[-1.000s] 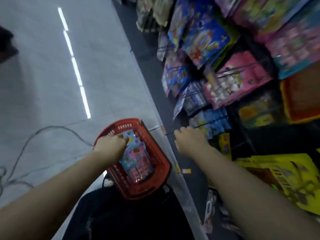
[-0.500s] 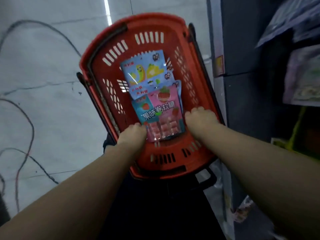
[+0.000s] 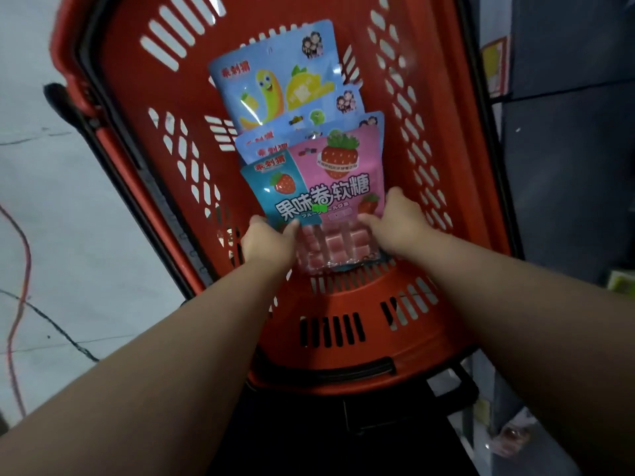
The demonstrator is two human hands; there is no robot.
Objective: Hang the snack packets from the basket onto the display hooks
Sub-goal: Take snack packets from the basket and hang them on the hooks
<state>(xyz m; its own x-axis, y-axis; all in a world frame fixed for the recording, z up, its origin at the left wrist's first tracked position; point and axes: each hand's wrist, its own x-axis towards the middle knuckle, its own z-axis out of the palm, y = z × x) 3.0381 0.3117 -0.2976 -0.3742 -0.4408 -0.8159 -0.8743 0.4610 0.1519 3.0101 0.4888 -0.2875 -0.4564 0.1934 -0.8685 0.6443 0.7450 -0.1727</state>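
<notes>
A red plastic basket fills the view, with snack packets stacked inside. On top lies a pink and blue strawberry packet with pink sweets showing through its lower window. Above it a light blue packet with a banana and lemon cartoon pokes out, and more blue packets lie between them. My left hand grips the lower left edge of the strawberry packet, thumb on its front. My right hand pinches its lower right edge. The display hooks are out of view.
Pale tiled floor lies to the left, with a red cable and a dark cable across it. A dark shelf base stands to the right. Black basket handles run along the rim.
The view has come closer to the basket. Both hands have moved up onto the strawberry packet's lower corners and now hold it.
</notes>
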